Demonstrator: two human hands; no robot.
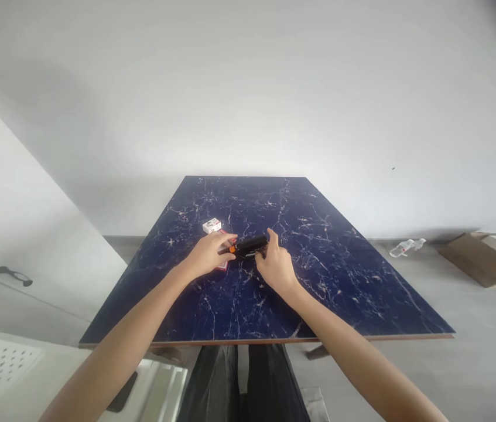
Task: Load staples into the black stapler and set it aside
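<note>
A black tool [251, 245] with an orange part lies crosswise between my two hands, above the middle of the dark blue marbled table [248, 316]. My left hand [207, 253] pinches its left end near the orange part. At its right end, my right hand [276, 264] grips it with the thumb below and the index finger extended at the tip. A small white box [211, 225] stands just beyond my left hand. A red and white packet [222, 266] shows partly beneath my left hand, which hides the rest.
A white wall [248, 88] rises behind the table. A cardboard box [485, 258] and a clear plastic bottle [402, 248] lie on the floor at right. At lower left are a white perforated surface [2, 363] and a dark phone-like object [122, 394].
</note>
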